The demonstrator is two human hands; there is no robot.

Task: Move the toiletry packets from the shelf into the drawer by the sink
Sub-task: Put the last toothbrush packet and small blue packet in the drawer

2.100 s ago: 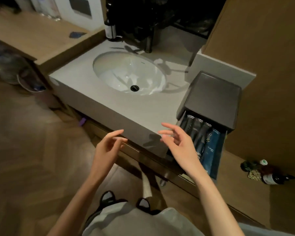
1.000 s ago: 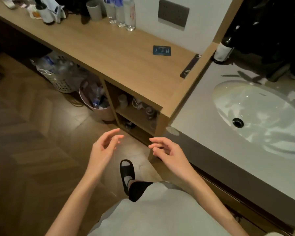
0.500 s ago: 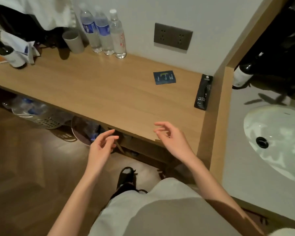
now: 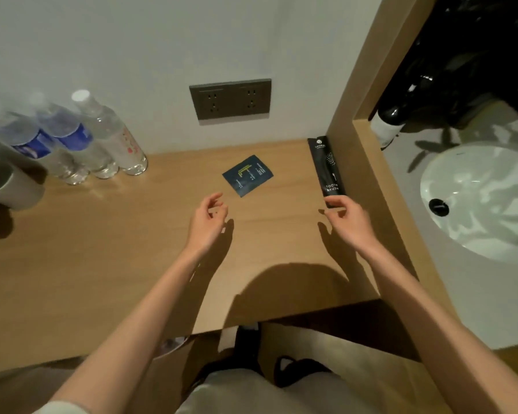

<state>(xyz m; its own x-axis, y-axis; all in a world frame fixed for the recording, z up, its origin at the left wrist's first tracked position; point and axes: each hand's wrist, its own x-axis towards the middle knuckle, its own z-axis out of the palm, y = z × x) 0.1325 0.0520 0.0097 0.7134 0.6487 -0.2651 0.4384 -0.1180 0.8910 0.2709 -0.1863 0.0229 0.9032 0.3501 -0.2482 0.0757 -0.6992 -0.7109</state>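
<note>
A small dark blue square packet (image 4: pixel 247 175) lies flat on the wooden shelf (image 4: pixel 108 243), near the wall. A long black toothbrush packet (image 4: pixel 326 168) lies along the shelf's right edge, against the wooden divider. My left hand (image 4: pixel 207 224) hovers just below and left of the blue packet, fingers loosely curled, holding nothing. My right hand (image 4: pixel 346 221) is at the near end of the toothbrush packet, its fingertips at or touching that end, with no grip visible. The drawer is out of view.
Three water bottles (image 4: pixel 81 138) and a grey cup (image 4: pixel 5 186) stand at the shelf's back left. A power socket panel (image 4: pixel 230 99) is on the wall. The wooden divider (image 4: pixel 368 162) separates the shelf from the white sink (image 4: pixel 485 201) at right.
I have turned away from the drawer and sink toward the shelf. Both hands have moved forward over the shelf, the right one reaching the toothbrush packet's near end.
</note>
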